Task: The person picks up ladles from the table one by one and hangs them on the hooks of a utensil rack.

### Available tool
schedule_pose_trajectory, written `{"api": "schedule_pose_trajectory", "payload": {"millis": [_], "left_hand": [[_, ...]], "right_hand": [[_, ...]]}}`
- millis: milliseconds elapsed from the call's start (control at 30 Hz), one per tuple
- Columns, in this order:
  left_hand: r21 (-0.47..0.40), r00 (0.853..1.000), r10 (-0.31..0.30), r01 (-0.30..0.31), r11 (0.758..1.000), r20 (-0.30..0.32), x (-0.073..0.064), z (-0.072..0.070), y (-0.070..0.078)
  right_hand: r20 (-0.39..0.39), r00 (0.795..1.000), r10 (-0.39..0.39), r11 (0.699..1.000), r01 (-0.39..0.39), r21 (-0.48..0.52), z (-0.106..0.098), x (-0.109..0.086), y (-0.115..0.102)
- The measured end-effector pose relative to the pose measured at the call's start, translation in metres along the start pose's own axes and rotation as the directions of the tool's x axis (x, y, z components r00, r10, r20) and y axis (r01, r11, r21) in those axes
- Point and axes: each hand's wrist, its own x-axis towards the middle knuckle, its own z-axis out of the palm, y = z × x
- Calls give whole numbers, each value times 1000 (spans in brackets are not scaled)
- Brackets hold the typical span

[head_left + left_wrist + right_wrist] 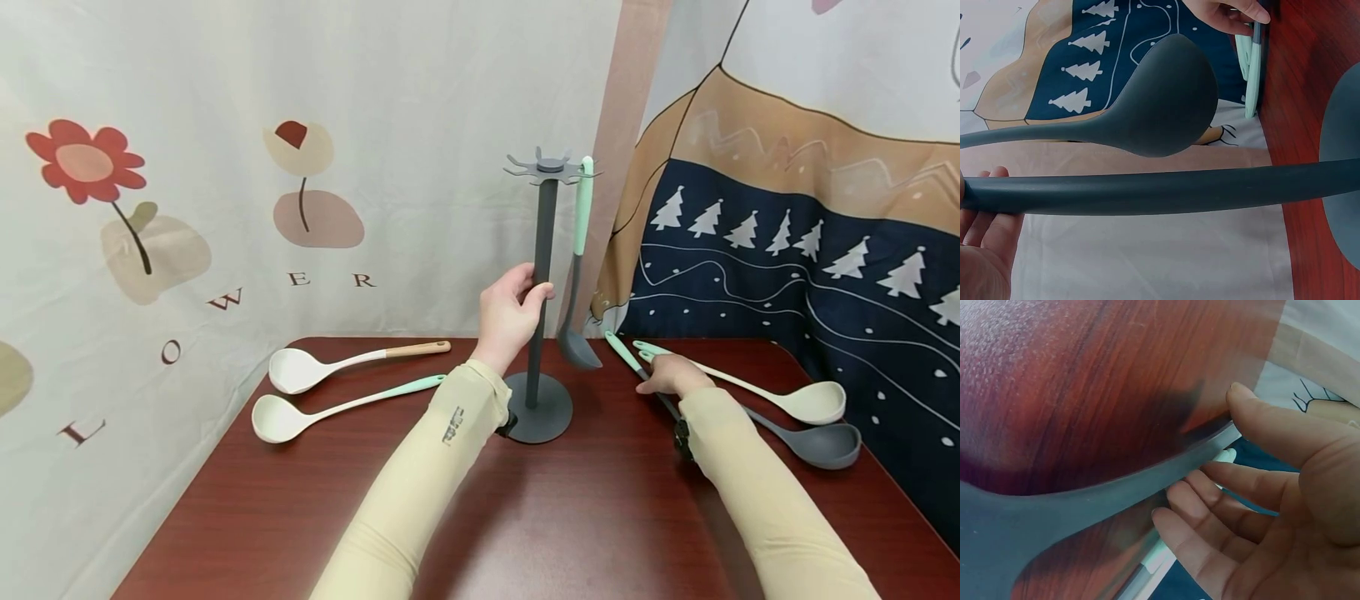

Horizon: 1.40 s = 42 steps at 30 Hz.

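Note:
My left hand (pixel 512 310) grips the pole of a dark grey utensil stand (pixel 545 233), thumb in front and fingers behind it. From the stand's top hooks hangs a grey cooking utensil (pixel 573 346) with a mint handle and a rounded head; its curved back shows in the left wrist view. My right hand (pixel 1272 500) is at a grey utensil (pixel 1129 478) lying on the table, fingers along its shaft and thumb lifted to the other side. That utensil's head is hidden under my sleeve in the head view. Beside it lie a grey ladle (pixel 825 447) and a white ladle (pixel 813 403).
Left of the stand, on the brown table (pixel 555 517), lie a white ladle with a wooden handle (pixel 300 371) and a white ladle with a mint handle (pixel 279 419). Printed curtains (pixel 420 125) hang behind the table and along its right side.

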Motion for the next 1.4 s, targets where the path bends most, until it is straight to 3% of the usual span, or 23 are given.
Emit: {"api": "schedule_pose_trajectory", "payload": {"millis": [633, 1400], "left_hand": [[-17, 1000, -2, 2, 1000, -7, -1, 1, 0], [-12, 1000, 13, -13, 1000, -15, 0, 2, -1]], "right_hand": [[-84, 996, -4, 998, 9, 65, 15, 4, 7], [-130, 991, -28, 998, 34, 46, 16, 0, 9]]}}
